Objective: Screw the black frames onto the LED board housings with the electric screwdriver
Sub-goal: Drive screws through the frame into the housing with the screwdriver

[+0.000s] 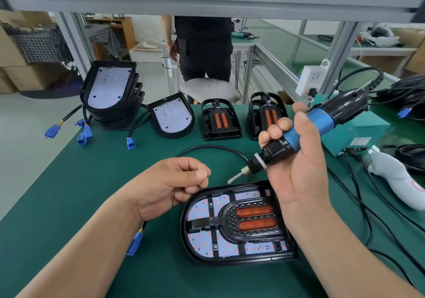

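On the mat (92,171), black frame (202,222) overlies LED board housing (241,259).

Bright, even workshop light is filling a wide-angle view.
Soft light is falling from overhead, leaving only a faint shadow under the left hand (170,182) on the green mat (69,182). The electric screwdriver (308,134) is catching a small sheen on its blue barrel. The shelf rail (207,0) is bowing toward the edges, the background is softening slightly, and the top corners are smearing.
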Available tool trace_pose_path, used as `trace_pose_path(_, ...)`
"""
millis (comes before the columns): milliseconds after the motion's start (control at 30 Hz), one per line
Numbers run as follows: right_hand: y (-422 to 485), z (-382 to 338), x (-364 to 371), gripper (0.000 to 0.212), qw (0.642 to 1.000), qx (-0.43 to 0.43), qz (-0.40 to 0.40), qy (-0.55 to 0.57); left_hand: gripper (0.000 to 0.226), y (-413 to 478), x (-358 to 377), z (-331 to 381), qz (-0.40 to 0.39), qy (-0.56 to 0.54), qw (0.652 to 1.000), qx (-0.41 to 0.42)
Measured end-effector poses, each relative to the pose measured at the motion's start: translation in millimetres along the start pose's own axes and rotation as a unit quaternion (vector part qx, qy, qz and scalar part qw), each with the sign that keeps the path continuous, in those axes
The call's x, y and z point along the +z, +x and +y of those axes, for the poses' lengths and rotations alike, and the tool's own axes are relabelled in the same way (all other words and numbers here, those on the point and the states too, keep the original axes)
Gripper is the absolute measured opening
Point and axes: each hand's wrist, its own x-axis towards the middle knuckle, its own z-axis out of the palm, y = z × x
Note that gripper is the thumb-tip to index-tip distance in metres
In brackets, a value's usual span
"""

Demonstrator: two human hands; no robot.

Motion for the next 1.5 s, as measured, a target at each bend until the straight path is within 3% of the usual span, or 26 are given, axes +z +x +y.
trace_pose_path(400, 2, 11, 13, 0.045, 1.000, -0.005, 0.011, 0.005, 0.016, 4, 3, -3, -0.023, 0.020, 1.000, -0.006)
trace_pose_path(1100, 3, 15, 13, 0.047, 1.000, -0.009, 0.017, -0.017, 0.017, 6, 6, -4, 0.010, 0.063, 0.998, 0.003)
trace_pose_path(1233, 3, 15, 13, 0.041, 0.999, -0.004, 0.032, -0.023, 0.020, 6, 7, -5, 0.021, 0.065, 0.998, 0.009)
trace_pose_path(1400, 2, 18, 9, 0.012, 0.997, 0.020, 0.052, -0.050, 0.017, 5, 9, -7, 0.042, 0.065, 0.997, 0.019)
trace_pose_path(1500, 1, 18, 9, 0.011, 0.996, 0.019, 0.053, -0.070, 0.015, 5, 11, -8, 0.060, 0.060, 0.996, 0.021)
